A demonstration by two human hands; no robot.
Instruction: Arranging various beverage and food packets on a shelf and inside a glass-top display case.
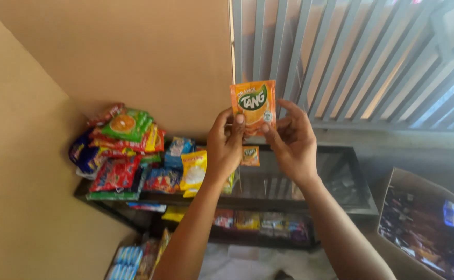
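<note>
At the centre of the frame, both hands pinch one small orange drink-powder sachet (253, 106) upright by its lower edge: left hand (225, 145) at its lower left corner, right hand (292, 140) at its lower right. Below them lies a glass-topped shelf (341, 176); snack packets (128, 150) pile at left, a cardboard box (424, 223) sits lower right.

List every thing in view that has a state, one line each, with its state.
Orange sachet: sealed, upright, held up in the air by both hands.
Left hand: pinching the sachet's lower left edge.
Right hand: pinching the sachet's lower right corner.
Snack packets: piled loosely at the left end of the shelf.
Glass shelf: bare on its right part.
Cardboard box: open, with packets inside.
</note>
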